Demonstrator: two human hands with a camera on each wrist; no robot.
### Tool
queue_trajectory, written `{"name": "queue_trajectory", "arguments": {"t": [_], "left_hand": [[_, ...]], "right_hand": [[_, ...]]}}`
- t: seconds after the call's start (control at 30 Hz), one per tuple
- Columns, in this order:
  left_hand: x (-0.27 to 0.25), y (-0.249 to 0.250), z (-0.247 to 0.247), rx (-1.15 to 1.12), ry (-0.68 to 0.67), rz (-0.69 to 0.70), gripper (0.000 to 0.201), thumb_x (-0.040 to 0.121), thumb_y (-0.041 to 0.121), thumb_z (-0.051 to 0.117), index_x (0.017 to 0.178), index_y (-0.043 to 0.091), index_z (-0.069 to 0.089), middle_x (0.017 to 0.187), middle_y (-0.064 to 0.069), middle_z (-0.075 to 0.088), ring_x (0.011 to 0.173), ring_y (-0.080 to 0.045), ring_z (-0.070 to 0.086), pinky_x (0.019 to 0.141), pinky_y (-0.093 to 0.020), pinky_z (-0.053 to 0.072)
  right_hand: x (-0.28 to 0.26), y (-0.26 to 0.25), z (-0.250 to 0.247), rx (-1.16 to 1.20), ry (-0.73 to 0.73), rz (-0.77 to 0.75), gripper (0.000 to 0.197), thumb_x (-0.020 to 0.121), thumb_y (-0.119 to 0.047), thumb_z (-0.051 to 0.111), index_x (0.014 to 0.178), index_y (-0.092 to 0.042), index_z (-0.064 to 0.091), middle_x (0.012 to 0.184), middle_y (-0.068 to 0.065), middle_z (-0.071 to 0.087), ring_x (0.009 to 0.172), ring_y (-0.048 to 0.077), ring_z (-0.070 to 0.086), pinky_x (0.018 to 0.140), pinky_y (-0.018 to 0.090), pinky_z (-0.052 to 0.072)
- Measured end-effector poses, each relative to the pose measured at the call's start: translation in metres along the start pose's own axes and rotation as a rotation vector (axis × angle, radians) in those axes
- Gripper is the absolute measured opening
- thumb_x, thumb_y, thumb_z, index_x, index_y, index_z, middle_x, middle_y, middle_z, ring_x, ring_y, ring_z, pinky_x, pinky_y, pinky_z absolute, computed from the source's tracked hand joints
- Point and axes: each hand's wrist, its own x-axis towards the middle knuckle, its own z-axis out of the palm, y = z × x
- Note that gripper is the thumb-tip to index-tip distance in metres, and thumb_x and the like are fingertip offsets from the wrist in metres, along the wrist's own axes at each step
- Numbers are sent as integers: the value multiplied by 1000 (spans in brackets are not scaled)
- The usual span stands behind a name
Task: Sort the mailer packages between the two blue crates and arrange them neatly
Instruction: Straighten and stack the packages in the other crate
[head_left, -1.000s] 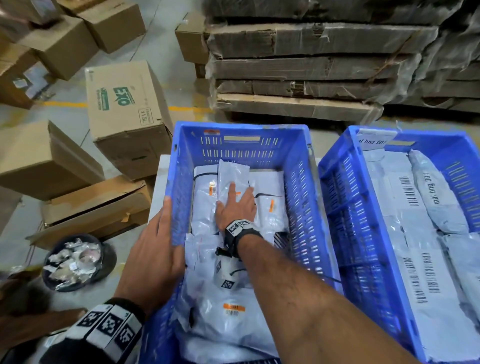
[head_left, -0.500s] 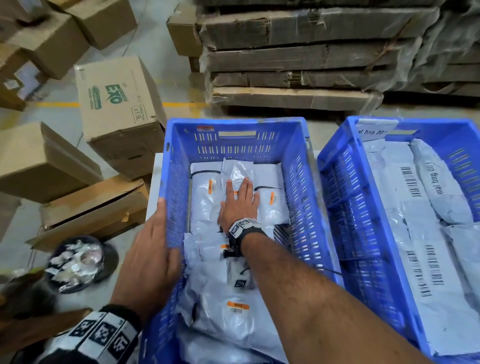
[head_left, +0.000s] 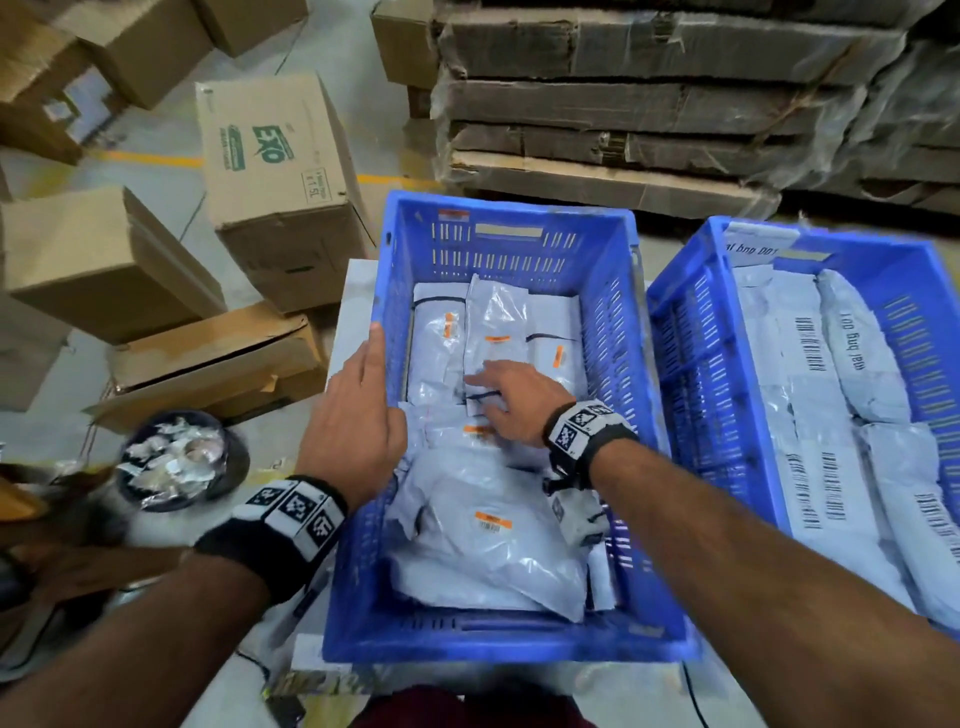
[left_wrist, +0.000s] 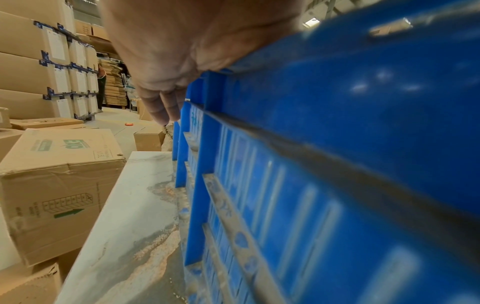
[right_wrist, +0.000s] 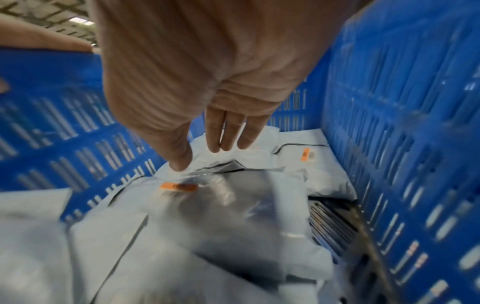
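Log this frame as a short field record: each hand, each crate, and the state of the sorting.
left hand: open, fingers straight, resting on the left rim of the left crate
right hand: open, inside the left crate, fingertips on a small mailer
left crate contents: small grey mailers with orange labels; the back row lined up, the front ones loosely heaped
right crate: larger barcoded mailers laid in rows
surroundings: cardboard boxes on the floor to the left
sorting: front of the left crate not yet tidy
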Motion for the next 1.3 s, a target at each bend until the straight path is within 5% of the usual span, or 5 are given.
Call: {"name": "queue_trajectory", "arguments": {"t": [0.2,0.43,0.67,1.0,1.3], "left_hand": [[-4,10,-7,26,7,-24,86,81,26,37,160,7,9,142,-21,45,115,-41,51,98,-49,44],[-3,11,-7,16,-1,-34,86,83,29,35,161,10,6,147,-18,43,117,-38,51,100,-50,45],[-3,10,-6,24,-10,-48,83,91,20,48,161,12,4,142,-17,45,111,-34,51,97,-47,46],[-3,12,-7,41,-21,-56,82,92,19,47,161,12,4,143,-16,44,111,-33,51,96,-46,46],[-4,12,-7,30,-8,-49,82,92,21,46,161,12,4,143,-18,44,111,-35,52,95,-47,46]], "right_hand": [[-33,-17,11,-173,-207,-94,49,85,-26,61,134,-31,60,140,3,55,132,24,49,105,40,46],[-37,-21,24,-368,-97,-74,66,79,-15,72,139,-24,46,125,8,40,115,30,47,80,40,50],[-29,-12,30,-382,-174,-28,85,72,-39,81,143,-33,34,130,10,40,122,33,47,102,43,45],[-38,-12,34,-560,-104,-296,76,88,-43,59,155,-38,22,126,15,48,111,35,50,95,43,38],[-49,-18,11,-465,101,-458,62,81,-42,53,141,-30,47,107,11,53,87,31,52,80,40,42]]}}
